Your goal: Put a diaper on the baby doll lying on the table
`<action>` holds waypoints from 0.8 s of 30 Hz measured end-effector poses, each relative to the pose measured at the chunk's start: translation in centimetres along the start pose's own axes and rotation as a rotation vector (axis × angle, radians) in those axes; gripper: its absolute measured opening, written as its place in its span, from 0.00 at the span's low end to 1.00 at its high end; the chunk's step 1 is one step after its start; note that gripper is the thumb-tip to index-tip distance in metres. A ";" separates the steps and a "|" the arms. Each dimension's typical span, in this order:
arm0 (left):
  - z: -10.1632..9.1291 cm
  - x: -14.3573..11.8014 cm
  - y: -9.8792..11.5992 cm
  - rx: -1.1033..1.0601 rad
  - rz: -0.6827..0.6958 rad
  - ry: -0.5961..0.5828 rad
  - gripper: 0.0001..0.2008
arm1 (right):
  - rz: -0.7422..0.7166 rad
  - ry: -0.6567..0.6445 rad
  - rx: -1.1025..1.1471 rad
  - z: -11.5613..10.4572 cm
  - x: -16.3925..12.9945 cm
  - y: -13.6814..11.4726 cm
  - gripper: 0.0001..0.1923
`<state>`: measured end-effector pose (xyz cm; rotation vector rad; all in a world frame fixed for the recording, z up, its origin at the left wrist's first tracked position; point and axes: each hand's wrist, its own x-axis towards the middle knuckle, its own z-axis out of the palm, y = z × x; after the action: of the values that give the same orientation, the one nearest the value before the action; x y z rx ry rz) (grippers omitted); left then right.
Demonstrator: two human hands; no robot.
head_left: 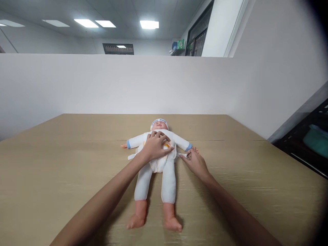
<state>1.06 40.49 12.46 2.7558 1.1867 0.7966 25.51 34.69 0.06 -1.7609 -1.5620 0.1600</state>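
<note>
Doll [159, 160] on its back at the middle of the wooden table [51, 164], head toward the far partition, bare feet toward you, seen from your head camera. Your left hand [155, 146] lies flat on its chest, fingers slightly spread and pressed down on the white suit. Your right hand [195, 161] sits just beside the doll's blue-cuffed sleeve, thumb and forefinger pinching a small white tab [182, 155] at the doll's waist; the other fingers are loosely curled. A matching tab [131, 156] sticks out on the opposite side, untouched.

Open tabletop runs wide to both sides of the doll and behind its head, so your arms have free room left, right and forward. The table's far edge meets a plain white partition [102, 85]; its right edge ends well apart from your right hand, next to a dark rack [304, 143] holding something teal [317, 140]. Above the partition, ceiling lights [149, 24] glow in a white room.
</note>
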 end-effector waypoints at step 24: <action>0.3 -0.5 -1.3 -0.186 -0.102 -0.094 0.28 | -0.352 -0.066 0.350 -2.0 1.6 -10.6 0.10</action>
<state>0.04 41.14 11.72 2.5322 1.1617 0.7185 18.52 34.80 8.46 -1.2052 -1.7437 0.2991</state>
